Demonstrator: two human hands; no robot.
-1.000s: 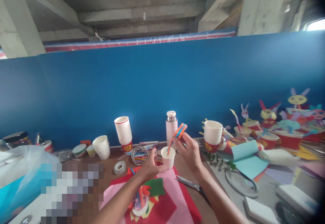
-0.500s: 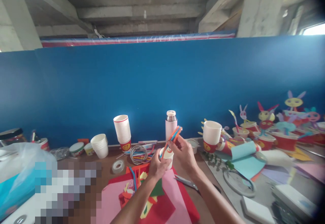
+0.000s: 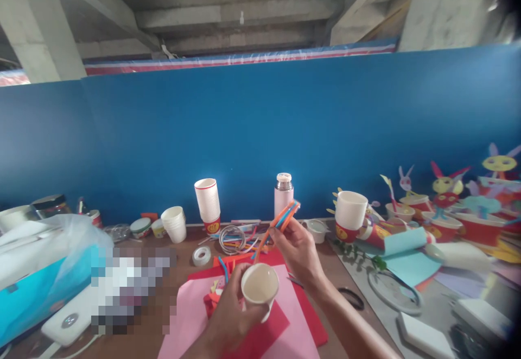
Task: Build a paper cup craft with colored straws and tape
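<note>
My left hand [image 3: 230, 315] is wrapped round a small white paper cup [image 3: 259, 287], held tilted with its open mouth facing me above the pink and red paper sheets [image 3: 285, 333]. My right hand [image 3: 296, 250] is raised just to the right and pinches a bunch of orange and blue paper strips [image 3: 281, 219], which point up and to the right. A white thermos bottle [image 3: 283, 195] stands behind the strips against the blue wall.
Stacks of white paper cups [image 3: 207, 202] [image 3: 174, 223], a tape roll [image 3: 201, 256] and coiled strips [image 3: 232, 238] lie at the back. Scissors [image 3: 350, 297] rest right of the sheets. Finished cup figures [image 3: 443, 207] crowd the right. A tissue box in plastic [image 3: 38, 275] sits left.
My left hand has picked the cup up from the table and brought it towards me, mouth facing the camera. My right hand keeps the strips, now clear of the cup.
</note>
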